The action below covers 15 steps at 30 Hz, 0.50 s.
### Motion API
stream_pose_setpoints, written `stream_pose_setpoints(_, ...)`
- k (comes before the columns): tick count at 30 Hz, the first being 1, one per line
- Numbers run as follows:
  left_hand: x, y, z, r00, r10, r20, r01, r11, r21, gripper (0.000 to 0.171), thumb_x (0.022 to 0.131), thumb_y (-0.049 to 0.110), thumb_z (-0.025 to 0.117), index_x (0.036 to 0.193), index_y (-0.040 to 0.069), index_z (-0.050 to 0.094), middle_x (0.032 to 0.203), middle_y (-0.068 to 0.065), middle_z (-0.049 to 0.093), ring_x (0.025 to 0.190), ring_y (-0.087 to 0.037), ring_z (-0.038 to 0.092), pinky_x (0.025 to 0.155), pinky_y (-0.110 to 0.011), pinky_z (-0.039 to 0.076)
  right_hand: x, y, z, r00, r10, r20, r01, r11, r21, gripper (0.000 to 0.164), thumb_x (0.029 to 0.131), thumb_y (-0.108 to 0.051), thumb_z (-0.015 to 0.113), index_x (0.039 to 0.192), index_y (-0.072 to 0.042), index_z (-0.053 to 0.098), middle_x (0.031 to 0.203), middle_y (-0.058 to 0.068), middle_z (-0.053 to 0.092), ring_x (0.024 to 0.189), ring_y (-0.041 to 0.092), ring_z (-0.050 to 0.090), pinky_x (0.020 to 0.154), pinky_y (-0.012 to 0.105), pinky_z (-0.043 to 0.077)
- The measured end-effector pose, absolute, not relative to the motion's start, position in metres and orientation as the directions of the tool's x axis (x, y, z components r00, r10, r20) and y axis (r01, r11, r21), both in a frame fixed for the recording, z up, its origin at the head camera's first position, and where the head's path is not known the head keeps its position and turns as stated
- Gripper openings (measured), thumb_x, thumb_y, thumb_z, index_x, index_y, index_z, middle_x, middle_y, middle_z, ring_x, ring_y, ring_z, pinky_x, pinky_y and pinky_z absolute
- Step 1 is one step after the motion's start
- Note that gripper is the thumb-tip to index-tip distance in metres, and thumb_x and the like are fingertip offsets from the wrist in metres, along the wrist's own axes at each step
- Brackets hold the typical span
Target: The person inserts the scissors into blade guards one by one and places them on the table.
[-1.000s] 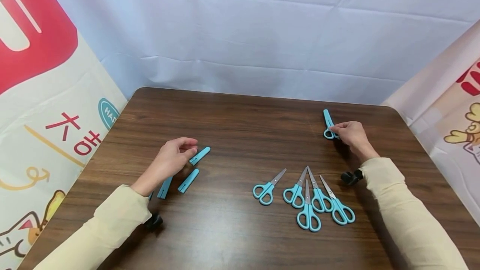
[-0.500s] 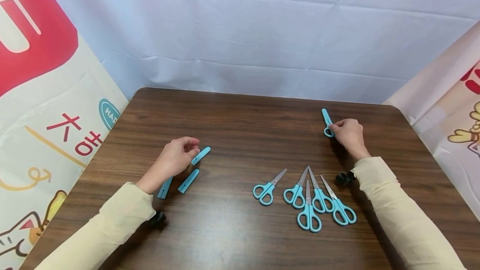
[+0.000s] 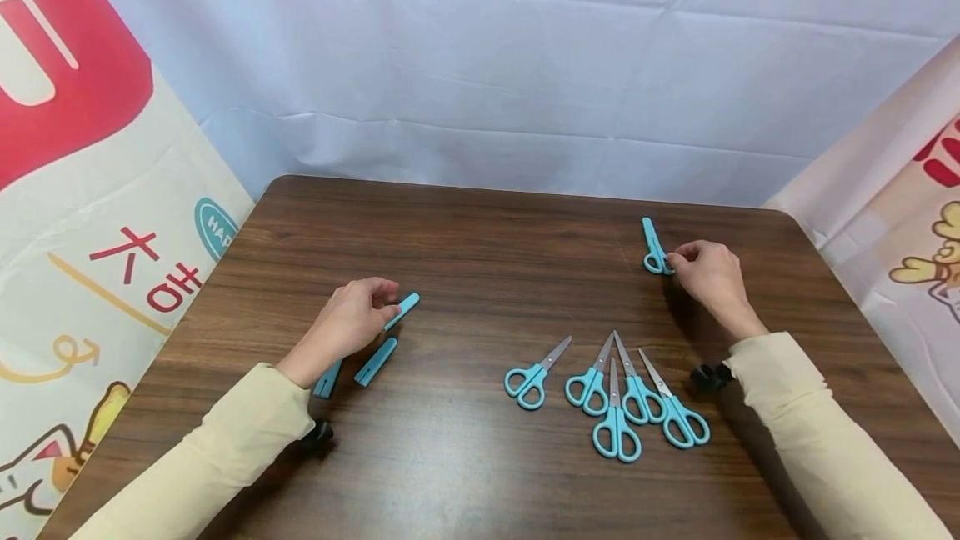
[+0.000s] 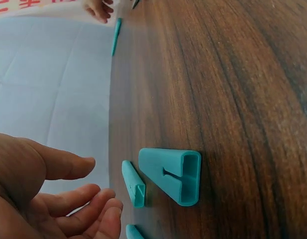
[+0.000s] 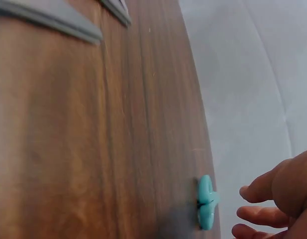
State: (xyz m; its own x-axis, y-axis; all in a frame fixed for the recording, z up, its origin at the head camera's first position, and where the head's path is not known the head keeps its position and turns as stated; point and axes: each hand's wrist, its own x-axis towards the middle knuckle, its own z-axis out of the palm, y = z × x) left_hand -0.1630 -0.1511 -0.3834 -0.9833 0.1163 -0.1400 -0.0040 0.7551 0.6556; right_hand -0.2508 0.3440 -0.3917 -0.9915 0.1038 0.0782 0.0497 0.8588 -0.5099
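My left hand (image 3: 348,319) hovers over the left of the table, partly in front of a light-blue scissor sheath (image 3: 403,309). In the left wrist view its thumb and relaxed fingers (image 4: 63,204) stand apart with nothing between them. Beside it lie another sheath (image 3: 377,362) and one partly hidden by my wrist (image 3: 326,380). My right hand (image 3: 708,277) is at the handles of sheathed scissors (image 3: 652,247) lying at the back right. From the right wrist, the fingers (image 5: 262,215) look spread and apart from the scissors' handles (image 5: 206,201).
Several unsheathed blue-handled scissors lie front right of centre, one pair (image 3: 528,382) a little apart, another (image 3: 617,432) nearest me. Their blades point away from me. A white cloth (image 3: 480,65) hangs behind the wooden table (image 3: 450,257); printed cloths hang at both sides.
My right hand moved slightly left, then drew back right, uncovering more of the sheathed scissors' handles. My left hand shifted a little right, covering more of the far sheath.
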Motion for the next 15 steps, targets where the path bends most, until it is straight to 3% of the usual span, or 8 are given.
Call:
stream_pose_setpoints(7,-0.165,-0.148,-0.386,-0.984,0.132,-0.123,0.027,0.782,0.622,0.036,0.101,0.014,0.067,0.134,0.0,0.065,0.118,-0.014,0.071,0.107,-0.029,0.066,0.091,-0.048,0.055,-0.22,0.345,-0.381,-0.99,0.034,0.134,-0.036,0.871,-0.489,0.033,0.105,-0.023,0.06,0.113,0.008,0.069,0.105,0.028,0.07,0.093,0.043,0.062,0.076,0.052,0.05)
stream_pose_setpoints(12,-0.165,-0.145,-0.387,-0.981,0.134,-0.139,0.025,0.801,0.598,0.037,0.101,0.015,0.068,0.135,0.001,0.064,0.121,-0.014,0.07,0.109,-0.03,0.066,0.091,-0.05,0.055,-0.195,0.345,-0.374,-0.99,-0.016,0.138,-0.081,0.874,-0.479,0.034,0.105,-0.023,0.062,0.115,0.009,0.068,0.105,0.029,0.07,0.093,0.044,0.064,0.076,0.057,0.051)
stream_pose_setpoints(15,-0.165,-0.144,-0.388,-0.98,0.139,-0.144,0.028,0.81,0.586,0.038,0.101,0.015,0.068,0.136,0.002,0.064,0.124,-0.015,0.069,0.111,-0.033,0.066,0.091,-0.051,0.055,-0.181,0.345,-0.37,-0.993,-0.023,0.117,-0.076,0.881,-0.468,0.035,0.105,-0.025,0.062,0.116,0.008,0.067,0.105,0.028,0.07,0.092,0.042,0.064,0.073,0.054,0.051)
